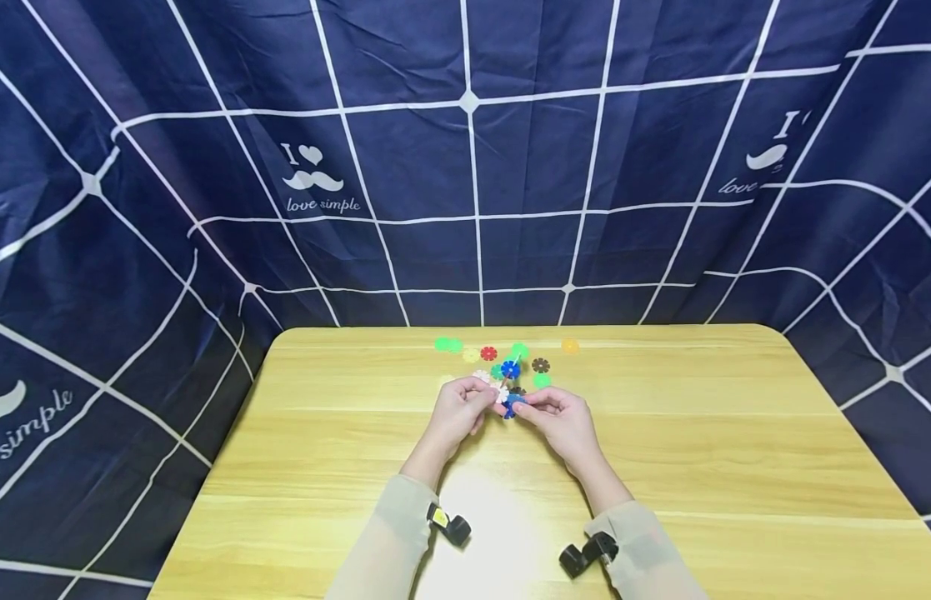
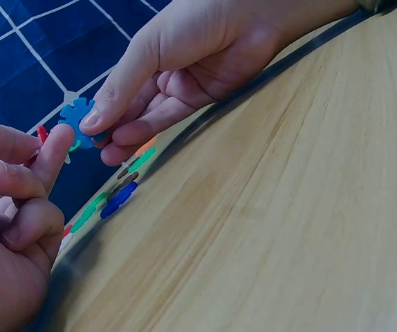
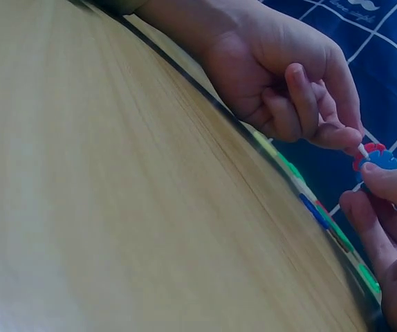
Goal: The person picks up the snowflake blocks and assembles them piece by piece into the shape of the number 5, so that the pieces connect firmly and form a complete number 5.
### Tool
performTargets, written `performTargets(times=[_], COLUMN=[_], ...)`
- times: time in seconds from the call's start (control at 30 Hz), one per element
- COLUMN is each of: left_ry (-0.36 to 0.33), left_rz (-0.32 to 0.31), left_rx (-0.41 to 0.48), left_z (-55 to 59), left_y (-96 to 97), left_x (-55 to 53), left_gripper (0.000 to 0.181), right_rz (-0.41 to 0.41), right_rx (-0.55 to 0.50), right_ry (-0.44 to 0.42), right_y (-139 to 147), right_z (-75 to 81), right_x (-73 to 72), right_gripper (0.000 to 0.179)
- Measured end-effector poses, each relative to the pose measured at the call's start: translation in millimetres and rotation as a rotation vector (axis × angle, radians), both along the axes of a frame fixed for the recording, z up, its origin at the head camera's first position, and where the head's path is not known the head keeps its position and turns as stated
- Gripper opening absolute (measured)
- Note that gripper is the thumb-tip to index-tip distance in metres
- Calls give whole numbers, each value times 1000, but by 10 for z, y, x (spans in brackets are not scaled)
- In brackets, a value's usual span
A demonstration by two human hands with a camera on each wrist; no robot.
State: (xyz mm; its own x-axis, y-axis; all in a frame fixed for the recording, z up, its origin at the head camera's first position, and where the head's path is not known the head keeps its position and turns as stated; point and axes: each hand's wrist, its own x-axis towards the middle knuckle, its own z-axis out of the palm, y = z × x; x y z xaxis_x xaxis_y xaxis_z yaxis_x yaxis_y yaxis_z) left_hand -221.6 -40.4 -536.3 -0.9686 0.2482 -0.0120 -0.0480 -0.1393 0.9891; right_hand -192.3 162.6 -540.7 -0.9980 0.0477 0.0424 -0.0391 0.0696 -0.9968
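Observation:
Thin plastic snowflake discs with notched rims are between both hands above the table. My left hand (image 1: 459, 410) pinches a white snowflake disc (image 1: 503, 393) at its fingertips. Facing it, my right hand (image 1: 564, 423) pinches a blue snowflake disc (image 3: 380, 160) between thumb and fingers. A red snowflake disc (image 3: 373, 147) sits against the blue one, and in the left wrist view its edge shows by the left fingertips. The fingers hide how these discs join. Below the hands, a dark blue disc (image 2: 119, 200) lies on the table.
Loose discs lie beyond the hands on the wooden table (image 1: 322, 450): red (image 1: 489, 353), brown (image 1: 541, 365), orange (image 1: 570, 345) and several green, one at the right (image 1: 542, 380). A dark blue patterned curtain (image 1: 405, 167) hangs behind and at both sides.

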Motion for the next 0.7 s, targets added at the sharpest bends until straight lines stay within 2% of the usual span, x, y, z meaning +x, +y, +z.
performTargets(times=[0.43, 0.7], left_ry=[-27, -14], left_rz=[-20, -43], left_rx=[17, 17], left_z=[24, 10], left_y=[11, 13], left_x=[18, 18], left_gripper=[6, 7], right_rz=[13, 15], right_rx=[-4, 68], right_ry=[64, 118], right_y=[-6, 4], right_z=[-30, -27], right_x=[-7, 1], right_gripper=[17, 11])
